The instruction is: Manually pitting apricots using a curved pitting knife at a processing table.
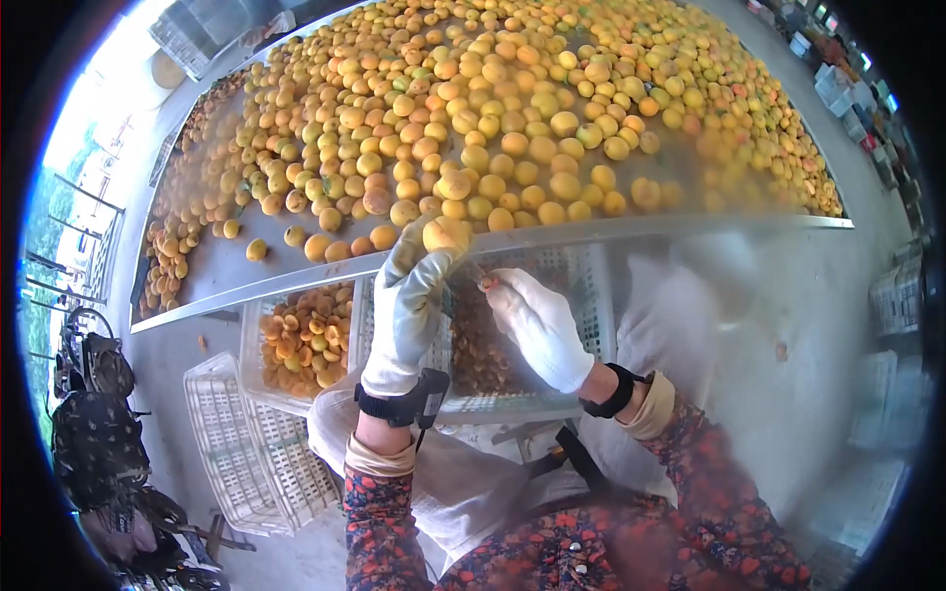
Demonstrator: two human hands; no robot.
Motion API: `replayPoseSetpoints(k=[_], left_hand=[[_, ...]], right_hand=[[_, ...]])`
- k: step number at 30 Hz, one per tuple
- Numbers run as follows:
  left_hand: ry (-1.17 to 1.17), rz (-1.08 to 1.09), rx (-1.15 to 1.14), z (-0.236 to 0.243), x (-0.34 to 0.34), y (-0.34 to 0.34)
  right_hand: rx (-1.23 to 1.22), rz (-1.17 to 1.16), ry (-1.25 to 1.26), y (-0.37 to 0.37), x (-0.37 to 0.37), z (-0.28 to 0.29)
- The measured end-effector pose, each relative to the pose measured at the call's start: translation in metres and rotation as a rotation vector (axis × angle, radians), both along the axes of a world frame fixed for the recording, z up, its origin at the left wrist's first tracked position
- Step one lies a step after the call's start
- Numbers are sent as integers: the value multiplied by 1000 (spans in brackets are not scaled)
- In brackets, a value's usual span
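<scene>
Through the head camera I see my left hand (406, 313), in a white glove, grasping one yellow-orange apricot (447, 234) between thumb and fingers, up at the near metal rim of the sorting table (591, 232). My right hand (544, 330), gloved too, is just beside it and lower, fingertips pinched on a small reddish-brown piece (486, 283); I can't tell what it is. Loose whole apricots (473, 123) cover most of the tabletop beyond. Below the rim, left of my left hand, a pale plastic crate (250, 350) holds halved apricots (310, 340). Under and between my hands, a second crate (589, 295) holds small brown pieces (478, 355), too blurred for me to name. More white slatted crates (219, 424) stand on the floor at lower left.
</scene>
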State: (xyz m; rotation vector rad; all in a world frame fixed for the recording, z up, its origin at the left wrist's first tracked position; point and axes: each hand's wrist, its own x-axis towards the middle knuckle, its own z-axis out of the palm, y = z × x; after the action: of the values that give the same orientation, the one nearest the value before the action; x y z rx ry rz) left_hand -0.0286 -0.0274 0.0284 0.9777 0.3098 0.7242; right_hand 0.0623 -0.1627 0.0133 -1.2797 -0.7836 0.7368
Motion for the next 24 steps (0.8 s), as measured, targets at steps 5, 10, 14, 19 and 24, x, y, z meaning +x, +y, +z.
replayPoseSetpoints(k=[5,10,14,19,24], left_hand=[[109,65,32,-6,-2,-1],[172,36,157,-11,3,3],[100,18,-8,-9,11,-5],[-187,-168,-328,-43,16,8],[-175,-136,-325,-28,20,-4]], right_hand=[[101,-66,13,5,-2,-4],[-181,62,180,7,9,8],[-129,49,167,15,9,5],[-44,-72,-272,18,2,-11],[-162,-14,-49,18,9,-5]])
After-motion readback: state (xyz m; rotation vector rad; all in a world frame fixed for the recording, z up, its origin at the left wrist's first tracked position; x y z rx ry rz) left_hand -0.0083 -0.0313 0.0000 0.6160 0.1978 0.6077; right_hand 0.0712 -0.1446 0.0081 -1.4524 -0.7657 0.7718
